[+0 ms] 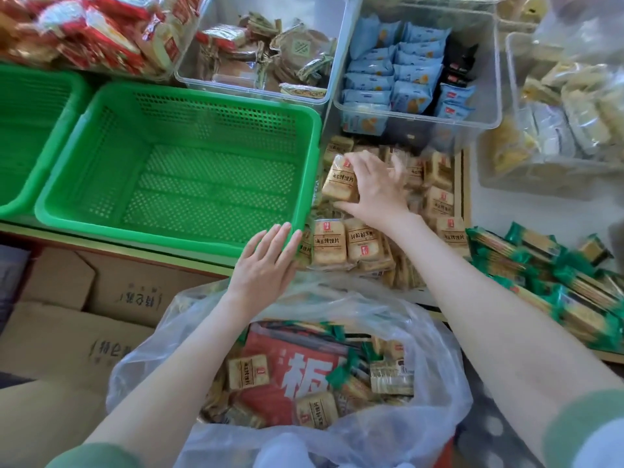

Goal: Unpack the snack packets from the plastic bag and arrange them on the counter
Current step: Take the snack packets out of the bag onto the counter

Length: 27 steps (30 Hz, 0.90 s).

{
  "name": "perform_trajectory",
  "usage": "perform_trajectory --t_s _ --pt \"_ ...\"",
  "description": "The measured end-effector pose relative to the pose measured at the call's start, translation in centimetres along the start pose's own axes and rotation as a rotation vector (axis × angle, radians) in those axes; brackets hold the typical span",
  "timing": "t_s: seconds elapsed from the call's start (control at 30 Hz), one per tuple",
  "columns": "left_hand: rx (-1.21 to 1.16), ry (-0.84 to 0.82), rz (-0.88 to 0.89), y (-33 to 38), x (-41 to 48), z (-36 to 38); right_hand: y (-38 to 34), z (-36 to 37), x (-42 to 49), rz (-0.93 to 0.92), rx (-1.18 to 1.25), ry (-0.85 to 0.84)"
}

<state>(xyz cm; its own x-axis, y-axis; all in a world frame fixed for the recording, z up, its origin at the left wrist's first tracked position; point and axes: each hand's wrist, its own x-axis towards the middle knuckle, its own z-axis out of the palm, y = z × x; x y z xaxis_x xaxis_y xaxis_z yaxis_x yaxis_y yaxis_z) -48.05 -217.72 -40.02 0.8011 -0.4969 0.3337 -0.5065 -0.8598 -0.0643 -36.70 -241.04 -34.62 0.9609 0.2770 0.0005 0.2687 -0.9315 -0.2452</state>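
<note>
Translucent crinkled plastic bag (435, 332); perforated green plastic basket (189, 163); matt cardboard boxes (67, 319).

The big perforated plastic basket (209, 96) is bright grass green, its walls and floor a lattice of small holes, and the second basket (30, 123) to its left is the same green. The square tan snack packets (329, 244) carry dark brown lettering and a small red mark. The thin plastic bag (432, 336) is clear with a milky sheen; inside, a flat red pack (270, 363) bears a large white character. The long packets (540, 278) on the right are golden with green ends. Farther back, the small pillow packets (388, 72) are pale blue, and the cardboard boxes (60, 332) are plain brown with dark print.
</note>
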Motion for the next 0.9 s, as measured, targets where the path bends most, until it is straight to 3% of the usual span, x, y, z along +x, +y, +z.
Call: perform_trajectory --t_s 0.1,0.17,0.23,0.33,0.4,0.57,0.73,0.8,0.9 --pt "-0.004 -0.031 0.025 -0.3 -0.3 0.0 -0.3 0.6 0.8 0.051 -0.204 -0.238" --pt "-0.007 -0.044 0.029 -0.2 -0.4 -0.2 -0.8 0.0 0.5 0.059 -0.249 -0.245" --pt "-0.01 -0.055 0.054 -0.3 -0.9 -0.5 -1.7 -0.9 -0.6 0.016 -0.209 -0.116" --pt "-0.073 -0.064 0.096 -0.8 -3.0 -1.1 -4.5 -0.9 -5.1 -0.062 -0.108 0.352" --pt "-0.115 -0.08 0.118 -1.3 -5.6 -1.8 -7.7 0.7 -9.8 -0.168 -0.021 0.465" --pt "-0.068 -0.238 0.091 -2.9 -13.8 -2.8 -13.6 9.0 -20.2 -0.595 -0.005 0.01" --pt "-0.053 -0.325 -0.122 -3.2 -19.0 -4.0 -17.4 14.6 -22.3 -0.403 -0.005 -0.574" --pt "-0.042 -0.307 -0.121 -3.1 -20.3 -4.3 -18.7 16.1 -21.9 -0.38 -0.04 -0.628" --pt "-0.056 -0.278 -0.139 -3.2 -21.0 -4.6 -19.5 16.5 -21.1 -0.404 -0.099 -0.547"
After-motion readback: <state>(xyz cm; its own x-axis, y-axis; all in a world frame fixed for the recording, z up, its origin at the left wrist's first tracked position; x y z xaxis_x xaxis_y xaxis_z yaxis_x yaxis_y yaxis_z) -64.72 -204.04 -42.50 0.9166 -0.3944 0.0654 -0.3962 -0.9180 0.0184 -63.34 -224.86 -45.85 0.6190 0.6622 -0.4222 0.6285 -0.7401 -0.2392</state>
